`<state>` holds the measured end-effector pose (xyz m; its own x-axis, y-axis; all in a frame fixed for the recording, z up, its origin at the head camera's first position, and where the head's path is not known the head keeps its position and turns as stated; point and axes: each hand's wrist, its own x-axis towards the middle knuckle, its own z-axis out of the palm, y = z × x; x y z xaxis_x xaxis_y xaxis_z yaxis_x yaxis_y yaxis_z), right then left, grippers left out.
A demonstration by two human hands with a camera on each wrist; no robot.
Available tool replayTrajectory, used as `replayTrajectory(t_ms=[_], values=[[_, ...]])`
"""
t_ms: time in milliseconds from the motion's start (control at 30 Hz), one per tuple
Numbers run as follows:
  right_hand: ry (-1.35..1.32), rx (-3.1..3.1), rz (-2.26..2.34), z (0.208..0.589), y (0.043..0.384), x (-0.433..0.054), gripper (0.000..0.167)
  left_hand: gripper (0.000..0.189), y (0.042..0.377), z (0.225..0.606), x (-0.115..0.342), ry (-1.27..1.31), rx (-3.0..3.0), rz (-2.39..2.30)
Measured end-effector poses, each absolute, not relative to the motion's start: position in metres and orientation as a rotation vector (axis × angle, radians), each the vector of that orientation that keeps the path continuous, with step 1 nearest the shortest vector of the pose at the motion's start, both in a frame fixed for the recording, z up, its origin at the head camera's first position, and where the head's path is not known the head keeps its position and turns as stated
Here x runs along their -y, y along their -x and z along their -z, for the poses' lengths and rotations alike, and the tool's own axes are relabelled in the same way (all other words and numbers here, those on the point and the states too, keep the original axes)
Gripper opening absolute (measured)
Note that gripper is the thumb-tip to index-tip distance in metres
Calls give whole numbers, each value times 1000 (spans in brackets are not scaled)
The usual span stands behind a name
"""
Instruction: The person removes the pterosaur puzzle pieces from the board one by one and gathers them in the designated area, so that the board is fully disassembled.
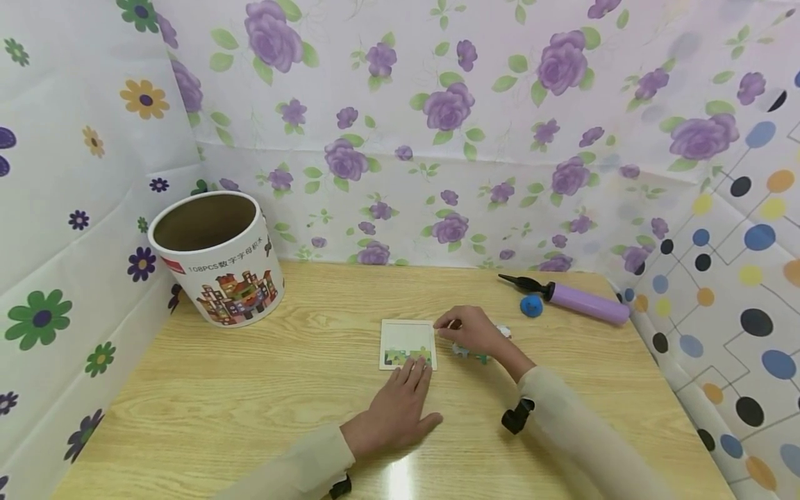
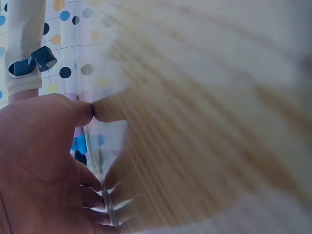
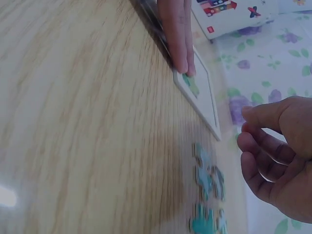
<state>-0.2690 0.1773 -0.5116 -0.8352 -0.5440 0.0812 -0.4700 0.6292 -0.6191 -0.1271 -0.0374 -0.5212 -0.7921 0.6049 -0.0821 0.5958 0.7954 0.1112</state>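
A square, pale-framed jigsaw board (image 1: pixel 407 335) lies on the table, with green pieces (image 1: pixel 395 357) along its near edge. The fingertips of my left hand (image 1: pixel 398 410) rest on that near edge, fingers straight and thumb spread. My right hand (image 1: pixel 476 332) hovers by the board's upper right corner. In the right wrist view its fingers (image 3: pixel 265 146) are loosely bent, thumb close to the index fingertip, and I see nothing between them. Below that hand lie several loose jigsaw pieces (image 3: pixel 204 175), partly hidden by it in the head view. The left wrist view shows the palm low over the shiny tabletop.
A large white bucket (image 1: pixel 228 271) with printed building blocks stands at the back left. At the back right lie a purple hand pump (image 1: pixel 587 303) with a black nozzle and a small blue object (image 1: pixel 531 305). Patterned cloths hang around the wooden table (image 1: pixel 281 375).
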Motion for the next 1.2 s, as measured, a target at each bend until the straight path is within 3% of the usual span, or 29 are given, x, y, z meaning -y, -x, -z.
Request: replayTrajectory(t_ms=[1200], values=[[1085,-2548,940,528,270,-101,19,82,129,527,42,-988,-2845,-161]])
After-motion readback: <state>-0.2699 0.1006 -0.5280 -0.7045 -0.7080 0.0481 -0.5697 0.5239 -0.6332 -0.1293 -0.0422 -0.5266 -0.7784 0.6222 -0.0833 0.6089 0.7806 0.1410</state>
